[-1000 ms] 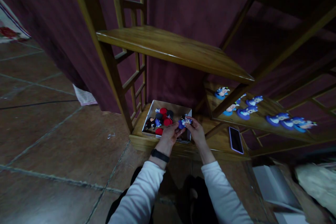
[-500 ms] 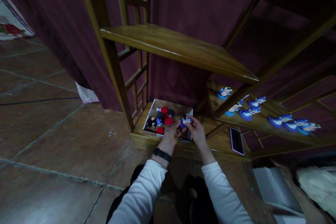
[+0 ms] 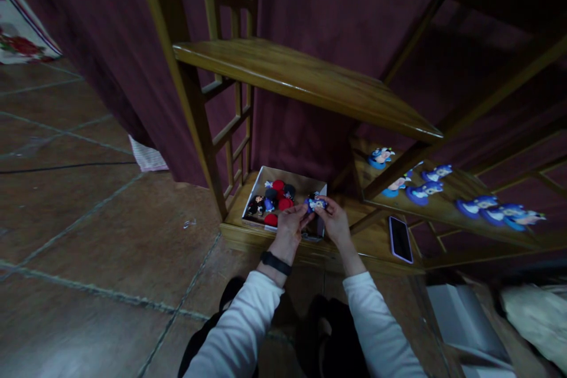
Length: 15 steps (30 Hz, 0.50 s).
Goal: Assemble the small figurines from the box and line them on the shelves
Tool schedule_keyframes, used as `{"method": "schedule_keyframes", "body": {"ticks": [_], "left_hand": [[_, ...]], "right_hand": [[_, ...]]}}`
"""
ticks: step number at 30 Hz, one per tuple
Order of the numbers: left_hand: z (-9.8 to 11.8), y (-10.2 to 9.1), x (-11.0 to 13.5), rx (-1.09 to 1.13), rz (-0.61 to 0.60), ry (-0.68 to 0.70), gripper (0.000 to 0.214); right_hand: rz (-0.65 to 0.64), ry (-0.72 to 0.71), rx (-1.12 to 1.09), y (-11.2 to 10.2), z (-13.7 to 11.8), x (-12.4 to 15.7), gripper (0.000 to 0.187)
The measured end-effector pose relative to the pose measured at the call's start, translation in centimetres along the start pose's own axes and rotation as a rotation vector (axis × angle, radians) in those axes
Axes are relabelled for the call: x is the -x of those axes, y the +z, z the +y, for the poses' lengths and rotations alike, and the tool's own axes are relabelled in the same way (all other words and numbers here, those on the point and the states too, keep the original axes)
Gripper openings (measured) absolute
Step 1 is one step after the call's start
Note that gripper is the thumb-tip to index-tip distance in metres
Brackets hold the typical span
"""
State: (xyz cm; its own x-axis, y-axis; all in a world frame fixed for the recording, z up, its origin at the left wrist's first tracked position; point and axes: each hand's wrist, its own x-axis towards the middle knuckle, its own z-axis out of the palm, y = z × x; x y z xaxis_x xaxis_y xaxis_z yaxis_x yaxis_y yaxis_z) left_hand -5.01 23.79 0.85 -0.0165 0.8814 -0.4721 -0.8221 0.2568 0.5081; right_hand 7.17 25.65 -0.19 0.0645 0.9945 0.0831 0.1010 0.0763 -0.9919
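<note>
A small blue and white figurine (image 3: 316, 203) is held between both hands above the right part of an open cardboard box (image 3: 302, 176). My left hand (image 3: 290, 225), with a black band on its wrist, grips the figurine from the left with closed fingers. On the other side, my right hand (image 3: 335, 220) pinches its right edge. Inside the box's left part lie several figurines with red, black and blue parts, among them a dark-haired figurine (image 3: 256, 205) and a red round piece (image 3: 284, 204). My hands hide the box's front right portion.
Several blue figurines (image 3: 424, 192) stand on the shelf at right. A phone (image 3: 400, 239) lies on the lower wooden board. An upper shelf (image 3: 305, 82) juts out above the box. Grey boxes (image 3: 467, 319) and a pale bag (image 3: 535, 313) sit at lower right.
The view has shifted slightly. Both hands keep hold of the blue and white figurine at nearly the same place over the box.
</note>
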Motion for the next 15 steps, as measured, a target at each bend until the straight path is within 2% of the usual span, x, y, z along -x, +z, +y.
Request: {"method": "schedule_keyframes", "body": {"ticks": [8, 11, 15], "left_hand": [[-1.1, 0.5, 0.8, 0.046, 0.054, 0.132, 0.013], [-0.8, 0.3, 0.8, 0.025, 0.048, 0.111, 0.013], [0.2, -0.4, 0.6, -0.003, 0.039, 0.006, 0.010]], "right_hand": [[0.061, -0.025, 0.003, 0.8, 0.2, 0.4, 0.035], [0.030, -0.035, 0.034, 0.5, 0.1, 0.4, 0.035], [-0.049, -0.060, 0.114, 0.0, -0.2, 0.3, 0.034]]}}
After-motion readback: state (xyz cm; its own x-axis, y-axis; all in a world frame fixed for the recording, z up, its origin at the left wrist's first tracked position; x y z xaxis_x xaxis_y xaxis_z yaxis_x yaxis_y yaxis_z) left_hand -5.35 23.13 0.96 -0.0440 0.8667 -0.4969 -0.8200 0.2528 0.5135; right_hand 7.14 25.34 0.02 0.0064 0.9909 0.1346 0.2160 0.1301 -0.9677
